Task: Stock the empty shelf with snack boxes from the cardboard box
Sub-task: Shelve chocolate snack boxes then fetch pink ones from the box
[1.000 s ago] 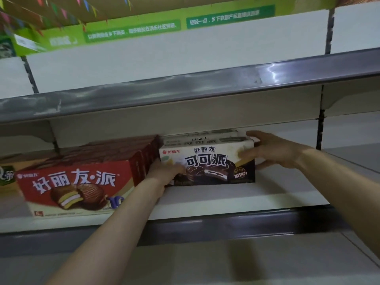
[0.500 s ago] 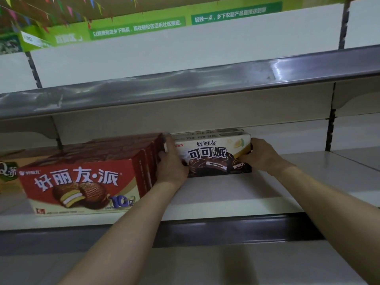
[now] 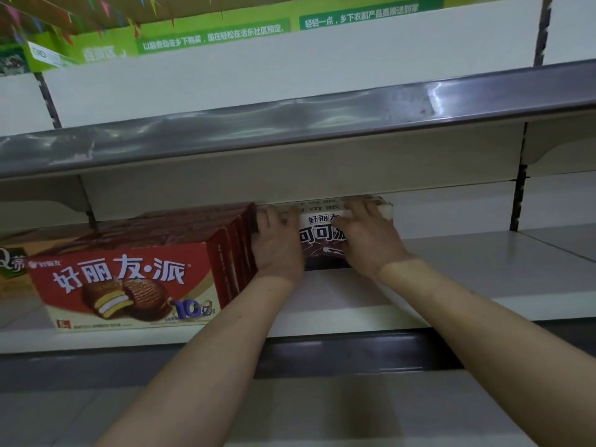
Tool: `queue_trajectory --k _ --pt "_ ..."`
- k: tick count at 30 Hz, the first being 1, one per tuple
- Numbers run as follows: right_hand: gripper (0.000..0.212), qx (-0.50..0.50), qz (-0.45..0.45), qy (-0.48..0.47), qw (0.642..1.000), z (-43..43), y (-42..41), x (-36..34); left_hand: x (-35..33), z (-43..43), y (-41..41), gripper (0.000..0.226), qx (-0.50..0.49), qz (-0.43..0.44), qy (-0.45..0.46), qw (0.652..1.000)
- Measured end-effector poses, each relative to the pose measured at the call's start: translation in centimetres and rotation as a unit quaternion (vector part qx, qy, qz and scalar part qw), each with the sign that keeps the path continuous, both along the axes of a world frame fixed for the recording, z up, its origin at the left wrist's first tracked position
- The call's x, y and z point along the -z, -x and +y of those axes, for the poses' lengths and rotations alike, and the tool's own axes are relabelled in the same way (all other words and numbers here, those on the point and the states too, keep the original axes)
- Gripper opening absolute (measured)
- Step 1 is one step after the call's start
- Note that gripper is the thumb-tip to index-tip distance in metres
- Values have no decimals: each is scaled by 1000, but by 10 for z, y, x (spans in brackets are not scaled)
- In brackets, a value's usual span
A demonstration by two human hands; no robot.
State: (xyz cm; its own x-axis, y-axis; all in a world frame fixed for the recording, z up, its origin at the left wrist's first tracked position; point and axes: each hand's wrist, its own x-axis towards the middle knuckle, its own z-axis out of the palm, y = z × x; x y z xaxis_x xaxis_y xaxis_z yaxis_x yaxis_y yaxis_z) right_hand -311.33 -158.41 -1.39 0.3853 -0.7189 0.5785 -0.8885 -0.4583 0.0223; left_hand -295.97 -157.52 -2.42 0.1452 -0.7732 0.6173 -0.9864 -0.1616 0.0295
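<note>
Well back on the shelf (image 3: 483, 272) sits the white snack box (image 3: 322, 243), just right of the red boxes (image 3: 129, 279). Left grip (image 3: 279, 245) and right grip (image 3: 369, 241) lie flat on its front, fingers apart and straight, clasping nothing; probably pressing it rearward, leaving front room.

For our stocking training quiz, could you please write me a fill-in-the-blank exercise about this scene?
On the shelf, the white box under the left hand and right hand stands to the ___ of the red boxes.
Their front bears the number ___.
The banner at the top is ___.
Missing words: right, 10, green.
</note>
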Motion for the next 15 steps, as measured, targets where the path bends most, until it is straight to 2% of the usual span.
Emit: queue_trajectory --k 5,7,9,10,12,13,15 --pt "47 -8 -31 -63 998 5 -2 -9 -6 10 -1 63 45 44 -14 998" --pt "41 -42 -121 -94 987 13 -7 -16 -9 19 2 64 64 112 14 992" --pt "32 -73 -247 -127 958 24 -14 -20 -14 31 8 54 82 225 67 969" --pt "29 -88 -316 -151 933 31 -19 -19 -16 37 11 47 90 302 99 944" --pt "26 -132 -435 -196 869 50 -30 -14 -17 53 15 32 107 457 163 868" --pt "25 -155 -472 -209 842 61 -35 -10 -15 63 16 26 114 513 190 829" --pt "20 -200 -515 -232 800 86 -45 0 -5 89 16 16 116 580 221 776"
